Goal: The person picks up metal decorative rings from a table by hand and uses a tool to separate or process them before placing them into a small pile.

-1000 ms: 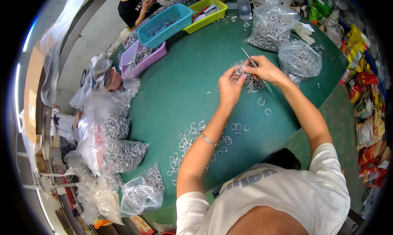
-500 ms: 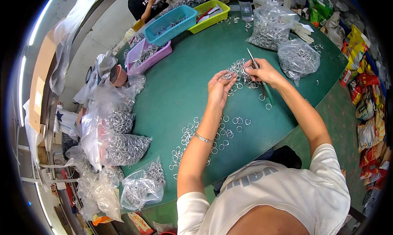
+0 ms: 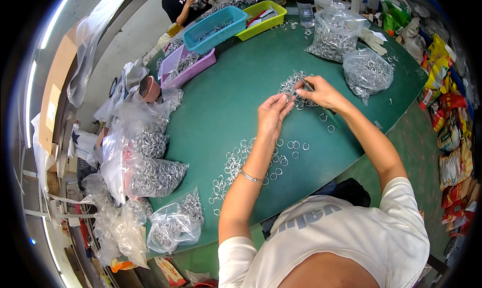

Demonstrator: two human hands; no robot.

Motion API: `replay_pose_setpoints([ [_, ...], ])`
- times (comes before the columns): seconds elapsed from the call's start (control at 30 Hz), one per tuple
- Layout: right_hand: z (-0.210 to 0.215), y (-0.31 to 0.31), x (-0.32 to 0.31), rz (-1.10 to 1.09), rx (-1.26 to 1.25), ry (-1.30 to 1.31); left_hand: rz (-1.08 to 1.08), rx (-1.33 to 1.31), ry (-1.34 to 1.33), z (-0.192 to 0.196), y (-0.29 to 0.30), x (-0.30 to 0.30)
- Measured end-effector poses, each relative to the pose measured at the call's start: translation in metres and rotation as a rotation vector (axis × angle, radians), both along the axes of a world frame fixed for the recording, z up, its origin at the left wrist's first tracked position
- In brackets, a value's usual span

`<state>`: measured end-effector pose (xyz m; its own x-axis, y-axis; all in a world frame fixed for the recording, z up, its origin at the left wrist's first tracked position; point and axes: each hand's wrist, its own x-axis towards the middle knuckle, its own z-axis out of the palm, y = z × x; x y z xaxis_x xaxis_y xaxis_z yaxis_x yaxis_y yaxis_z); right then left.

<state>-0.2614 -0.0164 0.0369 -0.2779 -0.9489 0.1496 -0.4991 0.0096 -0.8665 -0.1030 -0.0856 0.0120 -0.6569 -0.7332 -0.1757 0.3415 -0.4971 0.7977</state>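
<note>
My two hands meet over a pile of small silver metal rings (image 3: 288,84) on the green tabletop. My left hand (image 3: 272,113) is closed, thumb and fingertips pinched around a metal ring; the ring is mostly hidden. In my right hand (image 3: 321,93) is a slim pointed tool with a grey metal shaft (image 3: 307,84) and a green handle (image 3: 331,115). Its exact kind is hard to tell. The shaft slants up and left past the right fingertips, close to the left fingertips. Below my left forearm, more loose rings (image 3: 234,163) lie scattered.
Clear bags of rings stand along the left edge (image 3: 159,177) and at the far right (image 3: 368,72). Blue (image 3: 213,29), yellow-green (image 3: 261,21) and purple (image 3: 188,69) trays sit at the back. A bottle (image 3: 305,9) stands beside bags. Another person (image 3: 185,7) is beyond the table.
My right hand has shifted slightly left, closer to my left hand. The tool has tilted, so its shaft now lies lower and nearer the left fingertips. The view has shifted a little.
</note>
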Motion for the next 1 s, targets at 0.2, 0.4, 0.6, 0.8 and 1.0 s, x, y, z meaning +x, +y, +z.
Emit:
replay_pose_setpoints([
  [0.2,0.006,0.006,0.010,0.015,-0.008,-0.095,-0.034,-0.075,-0.033,0.009,0.016,0.004],
  [0.4,0.020,0.020,0.016,0.005,-0.055,-0.330,0.054,-0.145,-0.175,0.006,0.022,0.020],
  [0.6,0.019,0.032,0.029,0.095,-0.016,-0.385,0.211,-0.732,-0.244,0.008,0.044,0.018],
  [0.8,0.014,0.043,0.047,0.048,-0.046,-0.148,0.291,-0.660,-0.432,0.007,0.046,0.026],
  [1.0,0.007,0.039,0.050,-0.084,-0.039,-0.373,0.408,-0.685,-0.330,0.012,0.054,0.030],
])
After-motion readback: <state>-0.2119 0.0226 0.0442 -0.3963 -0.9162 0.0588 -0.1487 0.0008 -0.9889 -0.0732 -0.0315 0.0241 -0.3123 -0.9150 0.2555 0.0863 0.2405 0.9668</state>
